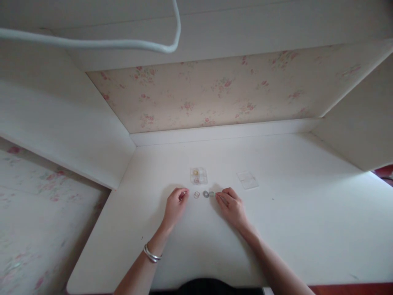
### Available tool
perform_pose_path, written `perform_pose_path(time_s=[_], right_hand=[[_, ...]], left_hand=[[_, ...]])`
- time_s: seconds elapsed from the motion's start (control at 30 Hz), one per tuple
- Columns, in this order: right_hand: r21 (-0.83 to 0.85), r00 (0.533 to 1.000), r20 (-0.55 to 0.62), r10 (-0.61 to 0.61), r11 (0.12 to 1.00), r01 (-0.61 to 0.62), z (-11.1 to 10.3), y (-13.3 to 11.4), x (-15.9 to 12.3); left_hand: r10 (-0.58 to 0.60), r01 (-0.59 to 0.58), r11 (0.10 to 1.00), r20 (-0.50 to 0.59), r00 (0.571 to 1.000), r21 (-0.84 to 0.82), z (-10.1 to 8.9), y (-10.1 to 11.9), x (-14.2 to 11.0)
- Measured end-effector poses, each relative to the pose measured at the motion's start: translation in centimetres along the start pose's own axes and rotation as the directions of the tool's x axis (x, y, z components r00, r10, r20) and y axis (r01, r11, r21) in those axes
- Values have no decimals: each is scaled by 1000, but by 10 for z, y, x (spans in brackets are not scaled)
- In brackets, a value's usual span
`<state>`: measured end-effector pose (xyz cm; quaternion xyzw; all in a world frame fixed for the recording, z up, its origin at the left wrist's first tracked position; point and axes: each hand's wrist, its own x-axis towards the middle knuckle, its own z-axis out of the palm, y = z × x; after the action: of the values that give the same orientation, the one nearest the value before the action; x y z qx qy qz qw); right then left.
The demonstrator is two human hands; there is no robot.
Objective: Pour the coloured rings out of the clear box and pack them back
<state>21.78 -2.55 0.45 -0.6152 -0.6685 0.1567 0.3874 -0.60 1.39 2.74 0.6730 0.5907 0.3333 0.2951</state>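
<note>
My left hand [176,207] rests on the white desk with its fingers curled into a pinch. Whatever those fingers hold is too small to name. To its right lie thin pinkish-brown rings [196,195], then a cluster of grey rings [206,194] and pale greenish rings [211,194]. My right hand [232,207] has thumb and forefinger pressed together at the right side of the greenish rings; I cannot make out what is between them. Just behind the rings sits a small clear compartment box [202,176], with yellow rings [195,173] and pinkish rings [196,180] in its left compartments.
A clear flat lid [247,180] lies on the white desk [291,229] to the right of the box. Side panels and a floral back wall [227,94] enclose the desk. A white cable or lamp arm [123,44] crosses overhead at the upper left.
</note>
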Motion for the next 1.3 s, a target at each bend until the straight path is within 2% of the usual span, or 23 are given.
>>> perform_pose_path(time_s=[0.13,0.23,0.4,0.6,0.8,1.0,1.13,1.23,1.3], right_hand=[[-170,971,191,-143,970,176,8,-30,5],[-268,939,301,-166,930,250,16,-51,14],[-380,914,384,-129,880,284,27,-61,29],[-406,892,433,-127,856,319,28,-61,29],[-384,910,388,-145,872,303,29,-61,25],[-247,939,303,-161,939,241,31,-57,27],[-169,961,193,-198,958,232,28,-56,38],[-192,969,114,-221,952,240,32,-54,53],[-229,968,107,-225,942,245,37,-53,63]], left_hand=[[-67,68,996,27,997,-62,-4,-9,-18],[-59,62,994,34,998,-86,-3,-11,-22],[-11,17,995,65,998,-95,-3,-13,-19],[21,-14,995,71,997,-97,-5,-16,-20],[37,-26,994,99,994,-109,-8,-15,-21],[42,-31,994,109,993,-102,-8,-17,-21],[51,-38,992,114,992,-117,-7,-20,-22],[61,-48,992,115,991,-115,-7,-20,-23],[65,-53,993,115,991,-107,-7,-19,-23]])
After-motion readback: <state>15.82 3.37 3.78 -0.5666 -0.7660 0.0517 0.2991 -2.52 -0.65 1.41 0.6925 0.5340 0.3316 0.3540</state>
